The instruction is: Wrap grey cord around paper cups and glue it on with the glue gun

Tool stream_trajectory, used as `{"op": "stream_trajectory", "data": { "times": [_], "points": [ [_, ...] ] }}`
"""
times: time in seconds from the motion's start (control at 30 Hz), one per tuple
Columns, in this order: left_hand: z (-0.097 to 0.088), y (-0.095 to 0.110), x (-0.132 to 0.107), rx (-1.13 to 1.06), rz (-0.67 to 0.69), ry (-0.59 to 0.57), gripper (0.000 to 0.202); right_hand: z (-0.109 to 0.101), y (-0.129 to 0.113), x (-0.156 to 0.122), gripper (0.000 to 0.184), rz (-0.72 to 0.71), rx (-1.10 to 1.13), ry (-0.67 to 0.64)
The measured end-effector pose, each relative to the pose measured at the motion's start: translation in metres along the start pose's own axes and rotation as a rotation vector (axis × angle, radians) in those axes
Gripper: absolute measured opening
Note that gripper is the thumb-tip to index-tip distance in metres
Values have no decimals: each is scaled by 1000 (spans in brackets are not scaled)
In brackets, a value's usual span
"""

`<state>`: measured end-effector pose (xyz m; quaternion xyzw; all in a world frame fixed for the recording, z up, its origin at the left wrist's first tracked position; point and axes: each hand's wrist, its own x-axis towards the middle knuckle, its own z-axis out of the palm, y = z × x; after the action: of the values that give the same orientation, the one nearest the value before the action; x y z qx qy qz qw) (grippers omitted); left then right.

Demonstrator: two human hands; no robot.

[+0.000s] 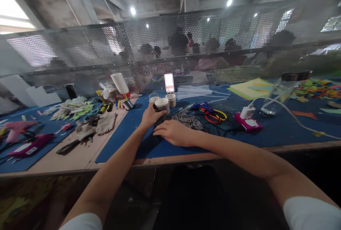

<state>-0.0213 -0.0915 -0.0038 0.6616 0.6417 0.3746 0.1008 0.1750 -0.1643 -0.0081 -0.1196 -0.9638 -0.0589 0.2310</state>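
Observation:
My left hand [150,115] reaches forward over the blue mat [125,134] and its fingers close round a small white cup [162,104] with a dark inside. Two more small cups [170,99] stand just behind it. My right hand [174,132] lies palm down on the mat with fingers curled over dark thin pieces that I cannot make out. A heap of grey cord [190,120] lies right beside that hand.
Scissors with red and yellow handles [214,115] and a blue glue gun [204,107] lie right of the cord. A pink power strip [248,123] with a white plug sits further right. A tilted white tube [121,85], gloves and tools lie left. A mesh screen stands behind, people beyond it.

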Motion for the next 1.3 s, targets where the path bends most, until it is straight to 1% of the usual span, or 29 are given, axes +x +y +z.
{"op": "stream_trajectory", "data": {
  "times": [0.03,0.1,0.13,0.23,0.3,0.43,0.57,0.67,0.73,0.87,1.0,1.13,1.3],
  "points": [
    [1,0,0,-17,19,1,63,7,-3,5,35,-35,-57,-27],
    [4,0,0,-41,44,-13,60,19,-5,13,36,-86,-140,-81],
    [5,0,0,-51,56,-24,60,24,-5,16,35,-98,-171,-100],
    [8,-2,0,-65,80,-22,59,34,-1,22,20,-88,-235,-119],
    [10,-3,1,-86,96,-18,57,36,1,22,19,-72,-259,-103],
    [17,5,8,-94,137,-55,58,34,-1,18,15,-63,-265,-91],
    [28,24,20,14,196,-117,58,30,-4,13,13,-51,-236,-91],
    [39,36,27,78,175,-116,62,27,-4,12,12,-53,-224,-84],
    [45,39,30,115,151,-108,64,24,-4,12,14,-51,-228,-80],
    [56,40,34,135,129,-112,65,22,-5,14,18,-34,-240,-90],
    [61,39,38,99,157,-101,69,23,-6,15,18,4,-226,-95],
    [63,38,41,70,141,-103,71,24,-5,14,14,39,-188,-76],
    [58,33,41,-49,129,-126,73,25,-3,16,14,93,-41,14]
  ]
}}
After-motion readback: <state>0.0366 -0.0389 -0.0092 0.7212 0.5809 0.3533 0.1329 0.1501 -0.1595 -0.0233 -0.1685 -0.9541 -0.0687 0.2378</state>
